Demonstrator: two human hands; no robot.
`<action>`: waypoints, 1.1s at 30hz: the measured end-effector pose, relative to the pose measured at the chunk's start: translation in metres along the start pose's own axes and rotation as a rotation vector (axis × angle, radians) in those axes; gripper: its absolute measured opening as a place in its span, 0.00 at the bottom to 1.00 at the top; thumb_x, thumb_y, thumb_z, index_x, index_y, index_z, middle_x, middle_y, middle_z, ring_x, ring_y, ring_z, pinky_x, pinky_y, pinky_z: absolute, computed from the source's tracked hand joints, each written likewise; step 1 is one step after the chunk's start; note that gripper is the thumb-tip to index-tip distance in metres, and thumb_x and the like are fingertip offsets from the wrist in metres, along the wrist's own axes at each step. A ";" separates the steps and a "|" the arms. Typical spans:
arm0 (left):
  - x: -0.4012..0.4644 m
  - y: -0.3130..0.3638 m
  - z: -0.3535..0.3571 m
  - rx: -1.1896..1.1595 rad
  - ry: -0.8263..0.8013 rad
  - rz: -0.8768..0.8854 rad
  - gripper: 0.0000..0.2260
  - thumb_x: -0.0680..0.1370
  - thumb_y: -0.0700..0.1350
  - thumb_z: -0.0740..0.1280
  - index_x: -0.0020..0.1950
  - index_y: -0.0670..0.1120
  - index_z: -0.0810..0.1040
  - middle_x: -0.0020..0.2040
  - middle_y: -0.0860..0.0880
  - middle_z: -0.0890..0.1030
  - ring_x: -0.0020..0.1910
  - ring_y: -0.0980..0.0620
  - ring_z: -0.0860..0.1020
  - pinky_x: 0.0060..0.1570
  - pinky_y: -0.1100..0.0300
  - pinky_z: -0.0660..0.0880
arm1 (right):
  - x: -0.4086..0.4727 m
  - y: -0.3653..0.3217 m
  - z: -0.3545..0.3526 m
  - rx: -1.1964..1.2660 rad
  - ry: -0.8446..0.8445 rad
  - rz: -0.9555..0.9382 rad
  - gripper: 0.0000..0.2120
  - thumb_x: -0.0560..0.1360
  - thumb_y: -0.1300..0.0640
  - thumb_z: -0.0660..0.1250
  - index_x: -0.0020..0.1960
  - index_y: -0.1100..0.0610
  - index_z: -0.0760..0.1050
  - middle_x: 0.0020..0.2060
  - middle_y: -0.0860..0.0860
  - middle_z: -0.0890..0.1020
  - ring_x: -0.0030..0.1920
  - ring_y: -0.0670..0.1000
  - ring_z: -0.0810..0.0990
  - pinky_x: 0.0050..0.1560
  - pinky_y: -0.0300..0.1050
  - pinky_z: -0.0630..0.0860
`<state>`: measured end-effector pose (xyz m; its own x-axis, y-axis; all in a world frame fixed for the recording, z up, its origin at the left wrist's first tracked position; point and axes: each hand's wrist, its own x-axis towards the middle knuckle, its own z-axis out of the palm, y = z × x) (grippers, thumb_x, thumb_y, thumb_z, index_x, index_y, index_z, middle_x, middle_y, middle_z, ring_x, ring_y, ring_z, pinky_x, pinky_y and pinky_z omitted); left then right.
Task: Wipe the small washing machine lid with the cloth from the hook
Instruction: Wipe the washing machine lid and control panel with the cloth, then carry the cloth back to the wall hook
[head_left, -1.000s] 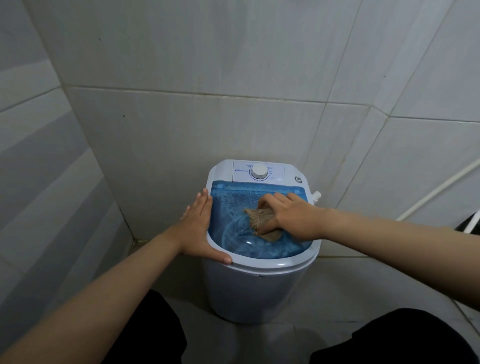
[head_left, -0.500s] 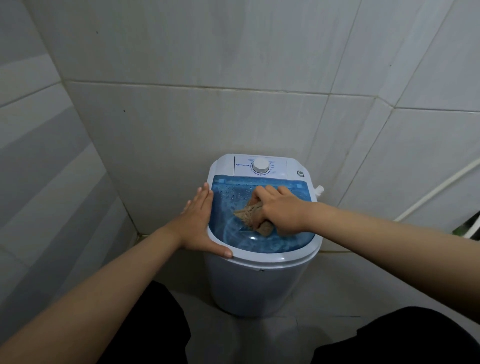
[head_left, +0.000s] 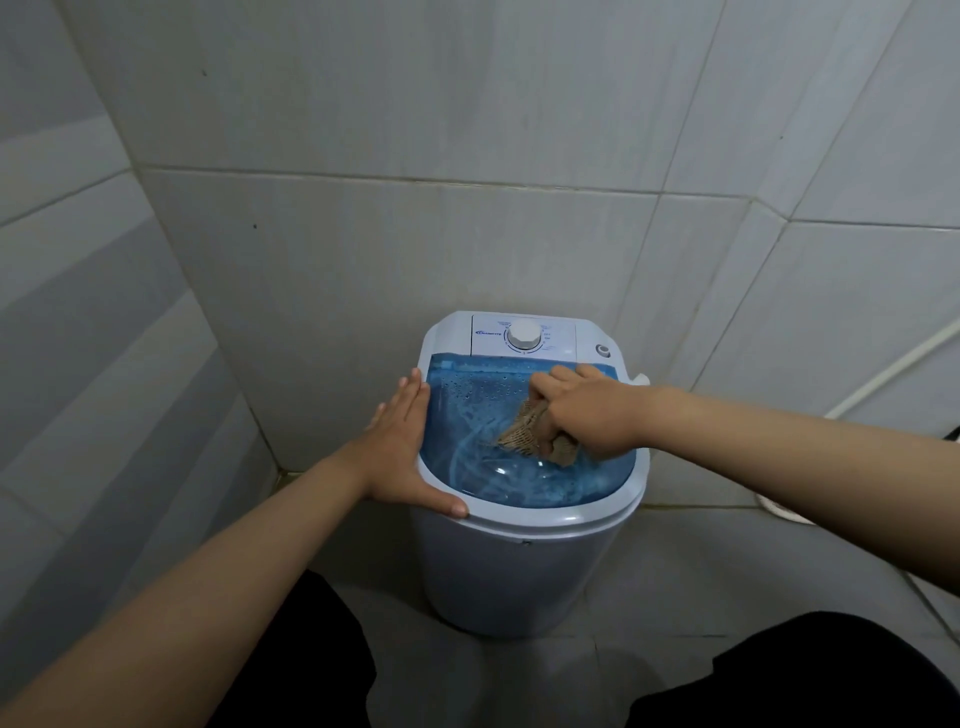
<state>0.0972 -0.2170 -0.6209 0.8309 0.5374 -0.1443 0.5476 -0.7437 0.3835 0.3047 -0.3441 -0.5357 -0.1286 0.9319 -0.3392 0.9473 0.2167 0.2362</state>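
A small white washing machine (head_left: 519, 571) stands on the floor against the tiled wall, with a see-through blue lid (head_left: 483, 467) on top. My right hand (head_left: 592, 415) grips a bunched brown waffle cloth (head_left: 530, 434) and presses it on the right half of the lid. Wet streaks curve across the lid's left and front. My left hand (head_left: 402, 452) lies flat on the machine's left rim, fingers together, thumb along the front edge.
A white dial (head_left: 524, 336) and a small round button (head_left: 603, 350) sit on the panel behind the lid. Tiled walls close in at the left and back. A white pipe (head_left: 893, 369) runs along the right wall. My dark-clothed knees fill the bottom corners.
My right hand has slid the cloth back and to the right on the lid. The left hand has stayed on the rim.
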 end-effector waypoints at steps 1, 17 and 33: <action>0.000 0.000 0.000 0.000 -0.002 0.001 0.69 0.52 0.77 0.68 0.75 0.46 0.29 0.75 0.49 0.27 0.74 0.50 0.29 0.74 0.45 0.38 | -0.003 0.006 0.000 0.076 -0.019 0.011 0.19 0.69 0.63 0.66 0.54 0.45 0.79 0.58 0.52 0.68 0.58 0.55 0.67 0.59 0.51 0.68; 0.002 -0.002 -0.001 0.022 -0.008 -0.003 0.70 0.52 0.78 0.67 0.74 0.47 0.28 0.74 0.49 0.27 0.74 0.49 0.29 0.74 0.44 0.39 | -0.019 -0.022 0.060 0.490 0.273 0.384 0.38 0.71 0.71 0.60 0.76 0.52 0.53 0.77 0.56 0.53 0.76 0.58 0.57 0.72 0.49 0.63; -0.004 0.029 -0.017 -0.194 0.108 0.135 0.65 0.53 0.76 0.68 0.77 0.49 0.38 0.78 0.51 0.36 0.76 0.53 0.37 0.73 0.53 0.39 | -0.053 -0.056 0.007 1.471 0.509 0.560 0.10 0.71 0.68 0.67 0.44 0.53 0.73 0.38 0.50 0.79 0.39 0.46 0.77 0.38 0.35 0.74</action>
<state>0.1084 -0.2335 -0.5934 0.8740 0.4858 0.0146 0.3947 -0.7270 0.5618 0.2607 -0.4070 -0.5369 0.5065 0.8523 -0.1308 0.3167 -0.3249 -0.8912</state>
